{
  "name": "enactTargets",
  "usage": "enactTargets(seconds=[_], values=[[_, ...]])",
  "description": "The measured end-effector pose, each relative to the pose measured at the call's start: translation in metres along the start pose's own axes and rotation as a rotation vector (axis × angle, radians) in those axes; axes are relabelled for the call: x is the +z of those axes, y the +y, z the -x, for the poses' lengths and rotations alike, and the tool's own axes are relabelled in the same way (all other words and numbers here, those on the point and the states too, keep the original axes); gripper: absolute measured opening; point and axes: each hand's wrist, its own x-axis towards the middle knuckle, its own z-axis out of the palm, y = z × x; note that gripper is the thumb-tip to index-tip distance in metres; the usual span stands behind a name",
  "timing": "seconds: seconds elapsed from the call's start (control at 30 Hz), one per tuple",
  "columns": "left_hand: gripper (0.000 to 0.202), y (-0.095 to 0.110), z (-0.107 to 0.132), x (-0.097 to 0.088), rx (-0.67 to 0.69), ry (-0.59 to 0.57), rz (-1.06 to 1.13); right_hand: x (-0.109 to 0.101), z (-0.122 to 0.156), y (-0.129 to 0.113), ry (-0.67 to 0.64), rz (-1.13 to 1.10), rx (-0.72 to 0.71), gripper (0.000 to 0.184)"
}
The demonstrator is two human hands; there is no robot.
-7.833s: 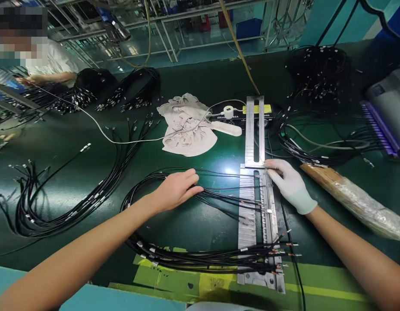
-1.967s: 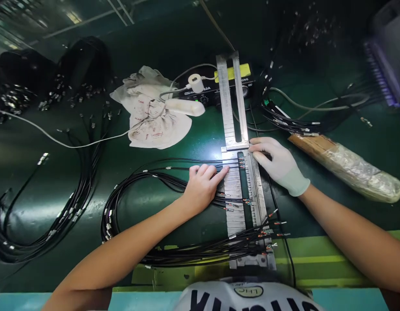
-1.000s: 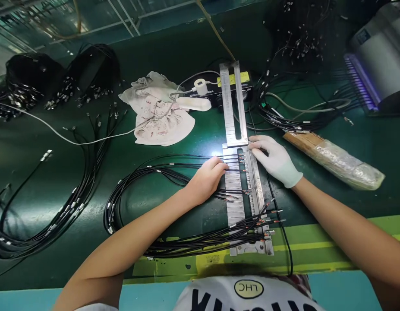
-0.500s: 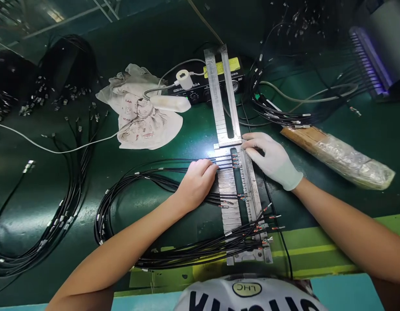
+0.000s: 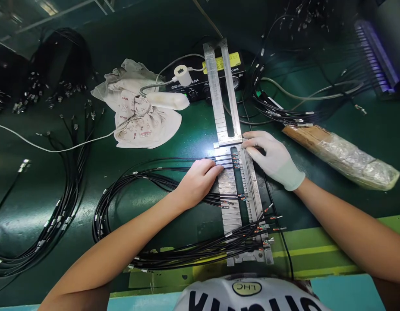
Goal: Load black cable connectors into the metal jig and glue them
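Observation:
A long slotted metal fixture [image 5: 228,185] lies lengthwise across the bench, with black cables set crosswise on its upper part. My left hand [image 5: 200,179], bare, has its fingers curled over these black cables [image 5: 174,169] at the fixture's left side, with the thumb pointing right. The cables' stripped ends with coloured wires [image 5: 236,160] lie over the slot. My right hand [image 5: 272,160], in a white glove, has thumb and fingertips pinched at the fixture's right rail, by its hinged frame [image 5: 234,108], which is swung up. More loose cables [image 5: 200,250] lie across the fixture's near end.
Behind the fixture stands a black control box [image 5: 195,86]. A lamp [image 5: 170,101] and a wrapped cloth bundle [image 5: 144,125] are left of it. Cable bundles [image 5: 62,207] lie at left, others [image 5: 274,108] at back right. A plastic-wrapped package [image 5: 345,157] lies at right.
My left thumb and fingers have shifted slightly right along the cables, toward the slot. My right hand stays at the rail. The view has tilted slightly.

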Motion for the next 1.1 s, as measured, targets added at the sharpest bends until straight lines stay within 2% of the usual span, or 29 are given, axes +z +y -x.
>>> enactTargets(seconds=[0.23,0.33,0.43,0.57,0.6,0.77,0.9,1.0,1.1], values=[[0.029,0.010,0.012,-0.003,-0.100,0.059,-0.061,-0.001,0.000,0.000,-0.004,-0.005,0.008,0.019],[0.036,0.016,0.018,-0.004,-0.154,0.020,-0.096,-0.002,0.000,-0.001,-0.017,-0.005,0.005,0.019],[0.036,0.022,0.019,-0.003,-0.152,-0.024,-0.172,0.001,0.003,-0.002,-0.014,0.056,0.011,0.020],[0.036,0.028,0.021,-0.008,-0.159,-0.068,-0.194,0.009,0.009,-0.003,-0.044,0.257,-0.062,0.052],[0.036,0.028,0.024,-0.012,-0.165,-0.074,-0.181,0.011,0.010,-0.003,-0.052,0.288,-0.089,0.055],[0.027,0.021,0.067,-0.037,-0.210,-0.042,-0.103,0.015,0.014,-0.006,-0.046,0.321,-0.117,0.037],[0.022,0.024,0.103,-0.046,-0.212,-0.064,-0.074,0.017,0.016,-0.009,-0.049,0.313,-0.094,0.030],[0.020,0.031,0.113,-0.046,-0.225,-0.082,-0.020,0.017,0.017,-0.013,-0.052,0.311,-0.086,0.028],[0.020,0.034,0.109,-0.050,-0.260,-0.124,0.047,0.015,0.019,-0.018,-0.076,0.314,-0.084,0.029]])
